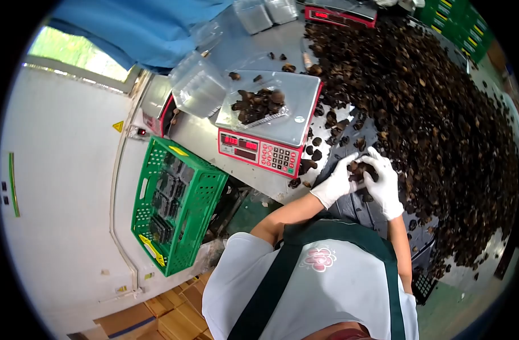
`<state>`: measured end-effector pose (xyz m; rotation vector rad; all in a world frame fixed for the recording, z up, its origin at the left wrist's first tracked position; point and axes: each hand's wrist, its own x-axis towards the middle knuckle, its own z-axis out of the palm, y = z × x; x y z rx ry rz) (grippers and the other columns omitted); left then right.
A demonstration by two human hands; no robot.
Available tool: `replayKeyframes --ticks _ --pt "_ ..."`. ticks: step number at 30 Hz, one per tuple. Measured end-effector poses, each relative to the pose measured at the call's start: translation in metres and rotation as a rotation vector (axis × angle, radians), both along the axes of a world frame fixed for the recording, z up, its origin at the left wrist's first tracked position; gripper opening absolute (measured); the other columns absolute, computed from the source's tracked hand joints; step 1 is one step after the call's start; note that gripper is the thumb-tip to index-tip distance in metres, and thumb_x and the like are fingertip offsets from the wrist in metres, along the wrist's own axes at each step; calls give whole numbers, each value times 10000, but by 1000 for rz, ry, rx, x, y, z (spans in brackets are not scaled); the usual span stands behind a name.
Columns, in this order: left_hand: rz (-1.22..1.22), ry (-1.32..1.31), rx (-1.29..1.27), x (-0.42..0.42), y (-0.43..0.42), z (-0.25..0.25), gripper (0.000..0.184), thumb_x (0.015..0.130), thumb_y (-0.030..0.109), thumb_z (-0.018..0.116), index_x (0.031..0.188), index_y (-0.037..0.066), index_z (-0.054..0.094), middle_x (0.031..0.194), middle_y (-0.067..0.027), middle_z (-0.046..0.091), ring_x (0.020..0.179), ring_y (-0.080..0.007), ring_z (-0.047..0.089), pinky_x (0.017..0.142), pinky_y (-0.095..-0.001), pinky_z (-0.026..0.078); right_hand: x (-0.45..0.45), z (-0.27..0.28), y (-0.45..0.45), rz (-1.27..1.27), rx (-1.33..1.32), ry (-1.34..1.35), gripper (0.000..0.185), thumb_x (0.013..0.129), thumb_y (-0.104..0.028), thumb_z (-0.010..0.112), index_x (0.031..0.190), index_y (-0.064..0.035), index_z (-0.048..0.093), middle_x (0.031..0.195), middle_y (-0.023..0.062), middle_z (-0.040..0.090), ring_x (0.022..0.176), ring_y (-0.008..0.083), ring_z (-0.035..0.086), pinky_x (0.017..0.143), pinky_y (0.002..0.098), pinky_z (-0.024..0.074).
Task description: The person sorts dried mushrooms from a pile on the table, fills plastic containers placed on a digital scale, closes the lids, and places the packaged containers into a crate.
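Note:
My left hand and my right hand, both in white gloves, meet over the table's near edge. Between them they hold brown dried mushrooms, with the fingers curled round these. To their right spreads a large heap of dark dried mushrooms. Left of my hands stands a red and silver scale with a lit red display. On its plate rests a clear plastic tray with dark mushrooms in it.
Stacked clear containers stand left of the scale. A green crate with packed trays is at the lower left. Another red scale is at the far edge, near green crates. Loose mushroom pieces lie beside the scale.

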<state>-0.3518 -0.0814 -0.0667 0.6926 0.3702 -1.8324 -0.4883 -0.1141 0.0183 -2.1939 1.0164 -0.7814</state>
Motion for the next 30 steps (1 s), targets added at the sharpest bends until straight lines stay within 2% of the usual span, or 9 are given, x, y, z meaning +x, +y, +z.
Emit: replayKeyframes --ticks 5,7,8,9,11,19,23,25,30 --pt "-32 -129 -215 20 10 22 339 868 295 537 1150 111 581 1121 -90 620 985 -236 617 847 -421 519 -27 -6 -2 -203 97 -126 194 788 -5 644 972 -60 676 1168 115 647 1079 234 602 915 324 481" --pt "-41 -464 -464 29 8 23 444 891 262 442 1293 78 489 1256 -157 536 1087 -300 574 944 -491 464 -36 -13 -2 -255 69 -117 162 807 -35 658 963 -73 683 1122 91 673 1008 200 637 821 289 504" --pt "9 -441 -474 30 7 22 500 903 245 395 1365 61 443 1324 -191 494 1138 -333 552 992 -527 436 -41 -13 -1 -260 116 -98 149 812 -50 659 957 -71 685 1117 93 675 1008 200 638 835 292 500" --pt "135 109 -217 32 1 32 506 902 249 358 1361 53 443 1348 -206 462 1165 -371 523 1035 -559 389 -43 -12 1 -266 160 -85 138 816 -65 660 951 -68 688 1112 95 677 1008 201 639 849 295 495" --pt "149 259 -289 38 -1 32 587 862 232 395 1424 66 359 1346 -157 486 1186 -365 495 1086 -552 306 -45 -13 7 -243 166 -114 141 821 -78 659 956 -50 692 1087 107 683 1006 213 640 904 306 475" --pt "108 164 -293 27 3 44 560 916 344 346 1426 114 381 1460 -158 370 1295 -416 378 1099 -610 240 -30 -4 15 -237 147 -169 158 811 -62 672 967 -43 687 1065 107 683 986 208 646 884 304 492" --pt "51 95 -321 26 5 51 564 913 361 361 1429 135 391 1413 -161 438 1263 -361 435 1064 -563 313 -17 5 13 -220 -112 -159 180 746 -93 738 912 -49 684 1063 114 671 956 249 618 844 335 508" --pt "66 136 -366 25 6 50 556 899 297 386 1410 79 410 1333 -155 519 1198 -314 516 1013 -481 405 -6 15 15 -188 -156 -94 209 726 -121 764 903 -42 686 1139 119 650 1056 272 574 896 357 479" --pt "130 93 -360 8 5 58 562 898 251 386 1419 41 374 1360 -160 494 1216 -292 500 1048 -411 389 12 -8 16 -193 -279 68 233 730 -148 739 931 -48 678 1312 157 540 1154 322 510 933 404 442"
